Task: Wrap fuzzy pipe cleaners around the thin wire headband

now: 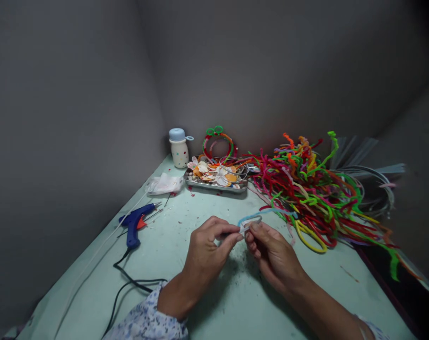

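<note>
My left hand (pixel 204 255) and my right hand (pixel 274 255) meet above the pale green table (pixel 214 293), pinching a light blue pipe cleaner (pixel 250 219) between their fingertips. That pipe cleaner is bent into a narrow loop, and its long tail runs right toward the heap. Something small and pale shows at the pinch, too small to identify. A large tangle of multicoloured pipe cleaners (pixel 306 189) lies just beyond my right hand, with a yellow loop (pixel 308 239) at its near edge.
A blue hot glue gun (pixel 132 224) lies left of my hands, its black cord (pixel 129 278) trailing toward me. Behind stand a metal tray (pixel 214 187) of paper flowers, a polka-dot bottle (pixel 179 149), a pipe-cleaner ring (pixel 218 144) and a white cloth (pixel 165 184). Grey walls bound the table's far side.
</note>
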{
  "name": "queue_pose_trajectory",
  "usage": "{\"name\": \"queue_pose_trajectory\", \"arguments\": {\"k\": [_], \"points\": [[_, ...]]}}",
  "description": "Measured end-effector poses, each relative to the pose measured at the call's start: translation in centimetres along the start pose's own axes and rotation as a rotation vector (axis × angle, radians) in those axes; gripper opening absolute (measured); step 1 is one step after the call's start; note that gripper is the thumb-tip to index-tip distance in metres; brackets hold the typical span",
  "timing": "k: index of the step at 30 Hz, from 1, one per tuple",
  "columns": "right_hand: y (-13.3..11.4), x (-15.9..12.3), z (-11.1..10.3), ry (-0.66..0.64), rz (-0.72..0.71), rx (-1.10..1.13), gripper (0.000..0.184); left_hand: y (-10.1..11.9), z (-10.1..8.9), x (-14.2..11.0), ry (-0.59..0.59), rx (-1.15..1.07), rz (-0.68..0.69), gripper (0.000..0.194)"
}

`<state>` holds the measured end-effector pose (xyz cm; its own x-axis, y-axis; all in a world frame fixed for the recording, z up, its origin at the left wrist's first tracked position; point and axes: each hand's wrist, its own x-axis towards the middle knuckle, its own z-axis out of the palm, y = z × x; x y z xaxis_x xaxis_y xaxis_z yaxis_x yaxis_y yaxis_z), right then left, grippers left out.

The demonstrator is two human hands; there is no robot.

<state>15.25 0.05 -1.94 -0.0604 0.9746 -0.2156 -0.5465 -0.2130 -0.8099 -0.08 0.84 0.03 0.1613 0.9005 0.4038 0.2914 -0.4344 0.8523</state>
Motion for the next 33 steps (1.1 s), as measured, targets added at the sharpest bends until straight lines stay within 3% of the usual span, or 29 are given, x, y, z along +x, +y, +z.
{"name": "queue_pose_trajectory", "arguments": {"k": [9, 16, 22, 33], "points": [[0.05, 0.11, -0.16, -0.023, -0.038, -0.069, 0.021, 0.45, -0.23, 0.17, -0.092, -0.051, -0.167, 0.008], [-0.01, 0.33, -0.19, -0.006, -0.053, -0.029, 0.02, 0.0, 0.02, 0.1, -0.093, -0.045, -0.132, 0.016], [0.14, 0.45, -0.42, -0.017, -0.056, -0.034, 0.021, 0.05, 0.09, -0.09, -0.081, -0.006, -0.104, 0.01], [0.2, 0.5, -0.41, -0.041, -0.036, -0.061, 0.02, 0.37, -0.08, 0.04, -0.149, 0.002, -0.163, 0.009]]}}
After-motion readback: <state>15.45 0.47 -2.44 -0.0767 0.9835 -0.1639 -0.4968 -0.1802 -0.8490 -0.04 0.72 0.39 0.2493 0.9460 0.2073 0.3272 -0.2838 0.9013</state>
